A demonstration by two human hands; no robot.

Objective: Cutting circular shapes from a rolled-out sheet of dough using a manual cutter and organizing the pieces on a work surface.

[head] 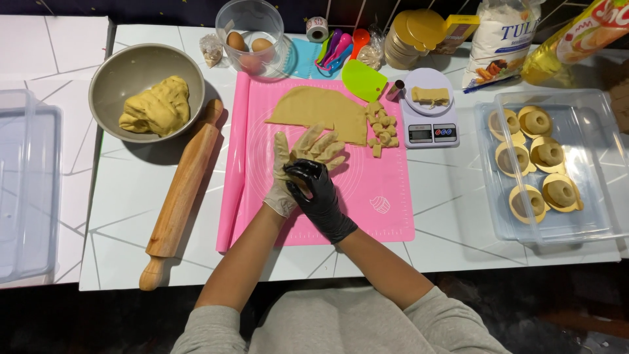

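Observation:
My left hand, in a thin pale glove, lies flat with its fingers spread over the pink silicone mat. My right hand, in a black glove, presses down on the left palm; anything between the two palms is hidden. Just beyond the fingers lies a rolled sheet of yellow dough with a cut edge. Several small cut dough pieces sit to its right.
A grey bowl with a dough lump and a wooden rolling pin lie left of the mat. A kitchen scale holding a dough strip, and a clear tray of dough-lined moulds, stand right. Eggs, scraper, flour bag line the back.

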